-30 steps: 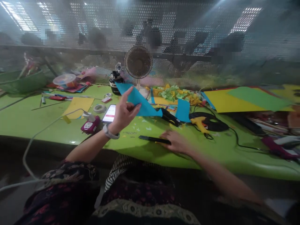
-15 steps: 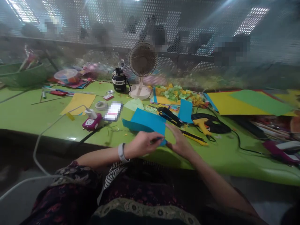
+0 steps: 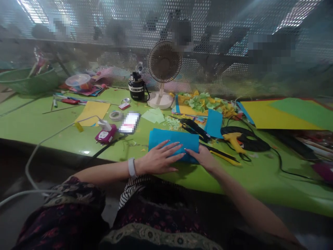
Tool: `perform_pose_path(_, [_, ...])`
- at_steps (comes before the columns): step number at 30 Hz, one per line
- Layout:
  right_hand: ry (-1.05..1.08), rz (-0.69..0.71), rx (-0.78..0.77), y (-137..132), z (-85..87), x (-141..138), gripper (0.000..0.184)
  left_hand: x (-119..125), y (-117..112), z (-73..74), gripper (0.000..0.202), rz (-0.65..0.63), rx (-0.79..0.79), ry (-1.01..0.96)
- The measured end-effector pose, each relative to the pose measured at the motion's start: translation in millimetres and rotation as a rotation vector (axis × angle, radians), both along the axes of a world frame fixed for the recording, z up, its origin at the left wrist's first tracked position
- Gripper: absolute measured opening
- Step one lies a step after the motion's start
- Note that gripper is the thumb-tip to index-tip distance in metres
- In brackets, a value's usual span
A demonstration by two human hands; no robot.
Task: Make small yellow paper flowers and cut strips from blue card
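A folded sheet of blue paper (image 3: 177,136) lies on the green table in front of me. My left hand (image 3: 161,158) rests flat across it, fingers spread. At its right end my right hand (image 3: 204,157) grips the paper, thumb on top and the other fingers mostly out of sight beneath or behind it. Just beyond the paper are a black stapler-like tool (image 3: 195,128) and a smaller blue paper piece (image 3: 213,124). A yellow and black cutter (image 3: 222,155) lies right of my right hand, near a yellow glue gun (image 3: 235,140).
A white fan (image 3: 161,99) and a black bottle (image 3: 136,88) stand at the back. To the left are a phone (image 3: 129,123), a tape roll (image 3: 116,115) and a purple power adapter (image 3: 106,134) with a cable. Paper scraps (image 3: 203,102) and large coloured sheets (image 3: 281,113) lie back right.
The blue paper, earlier partly raised and curled, now lies folded flatter. My left hand has opened from a closed grip and spread over it. My right hand has closed on its right end.
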State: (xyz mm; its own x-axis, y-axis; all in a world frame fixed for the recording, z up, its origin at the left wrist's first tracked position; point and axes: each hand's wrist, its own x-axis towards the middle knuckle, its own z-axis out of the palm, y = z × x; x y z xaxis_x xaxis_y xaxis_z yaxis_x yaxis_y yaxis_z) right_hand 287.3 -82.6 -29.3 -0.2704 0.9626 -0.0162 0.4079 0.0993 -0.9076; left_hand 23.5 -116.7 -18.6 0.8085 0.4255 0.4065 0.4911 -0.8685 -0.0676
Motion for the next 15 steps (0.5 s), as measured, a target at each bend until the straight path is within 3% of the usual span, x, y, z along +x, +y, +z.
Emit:
perform_pose_path(3, [-0.088,-0.011,0.099,14,-8.7,1,0.051,10,5,-14.1,0.083,0.094,-0.058,0.080])
perform_pose_path(7, [-0.252,-0.058,0.289,24,-19.1,8,0.059,12,20,-22.3,0.086,0.127,-0.119,0.106])
perform_pose_path(11, [-0.481,-0.175,0.582,15,-11.8,10,0.071,12,32,-24.6,0.083,0.128,-0.145,0.118])
perform_pose_path(13, [-0.552,-0.127,0.766,7,-6.2,7,0.069,12,36,-25.4,0.081,0.137,-0.151,0.114])
perform_pose_path(15, [-0.587,0.037,0.877,0,-4.7,3,0.064,12,39,-26.2,0.081,0.139,-0.160,0.114])
